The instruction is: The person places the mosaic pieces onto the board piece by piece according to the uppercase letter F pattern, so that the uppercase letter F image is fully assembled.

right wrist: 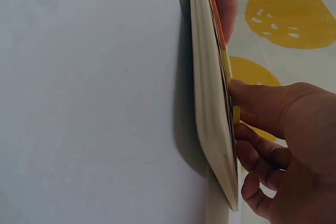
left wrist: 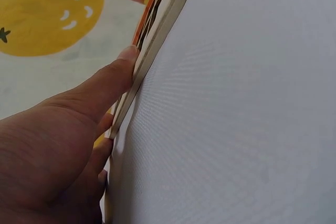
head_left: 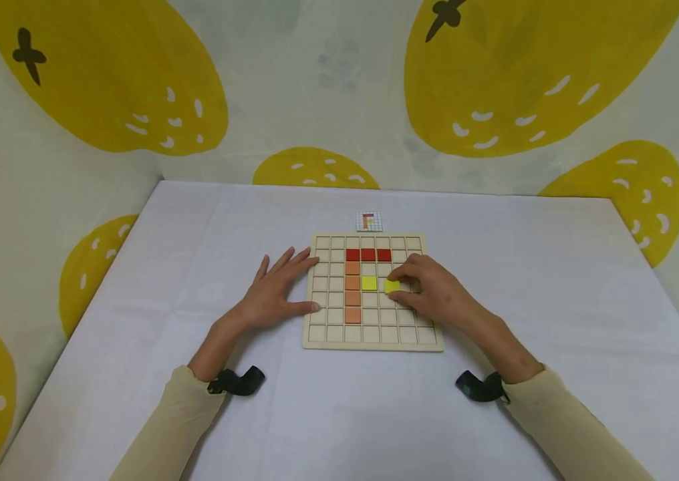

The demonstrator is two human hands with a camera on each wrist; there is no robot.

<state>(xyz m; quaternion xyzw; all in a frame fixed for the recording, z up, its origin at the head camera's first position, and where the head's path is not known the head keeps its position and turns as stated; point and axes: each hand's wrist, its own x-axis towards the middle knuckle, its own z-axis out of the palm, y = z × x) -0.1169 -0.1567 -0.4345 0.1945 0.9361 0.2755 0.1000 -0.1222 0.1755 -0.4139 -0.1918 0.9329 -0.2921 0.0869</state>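
A wooden grid board [head_left: 373, 346] lies on the white table. Three red tiles [head_left: 368, 254] form a row near its top, and several orange tiles [head_left: 353, 283] run down a column below the leftmost red one. One yellow tile [head_left: 369, 283] sits in a cell right of that column. My right hand [head_left: 436, 288] pinches a second yellow tile [head_left: 392, 286] between thumb and fingers, over cells to the right of the first. Spread, fairly straight fingers of my left hand [head_left: 273, 290] touch the board's left edge; in the left wrist view the thumb [left wrist: 113, 80] rests on that edge.
A small pattern card [head_left: 369, 222] with a coloured grid lies just behind the board. Behind the table [head_left: 195, 220] hangs a pale cloth with large yellow fruit prints [head_left: 315, 168]. Black wrist devices [head_left: 243, 381] sit at both cuffs.
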